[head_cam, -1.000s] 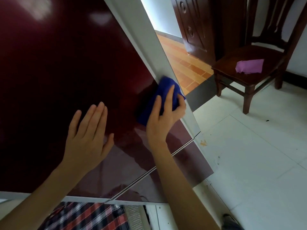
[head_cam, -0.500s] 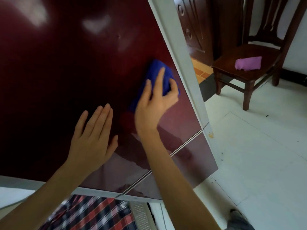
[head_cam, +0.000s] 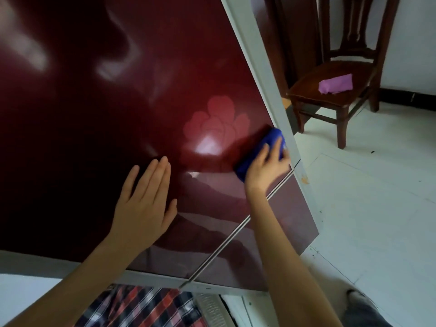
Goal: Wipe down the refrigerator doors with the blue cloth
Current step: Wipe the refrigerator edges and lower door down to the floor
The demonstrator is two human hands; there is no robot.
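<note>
I am looking down at the dark red glossy upper refrigerator door [head_cam: 106, 102], which fills most of my view and runs far beyond both sets of fingertips. Its grey side edge [head_cam: 266, 74] lies just past the tips of the right fingers. A metal strip [head_cam: 236, 232] crosses below the right wrist and parts this door from the lower door [head_cam: 290, 215], which sits behind the heel of that hand. The white tiled floor [head_cam: 377, 208] spreads out to the right, beyond the grey edge.

A wooden chair [head_cam: 306, 88] stands on that floor, well apart from the right fingertips, up and to the right. My plaid clothing [head_cam: 141, 308] shows under the forearms, and a shoe [head_cam: 363, 308] shows low on the right.

The left hand [head_cam: 144, 204] rests flat on the upper door, its fingers [head_cam: 160, 171] straight and close together, thumb out to the side. The right hand [head_cam: 266, 171] presses the blue cloth [head_cam: 250, 161] against the same door. The fingers are bent over the wad, a little apart and blurred. The cloth pokes out ahead of the fingertips and beside the palm. A pale flower print [head_cam: 219, 121] lies between the two hands, just ahead of them. A purple cloth [head_cam: 336, 84] sits on the chair seat.
</note>
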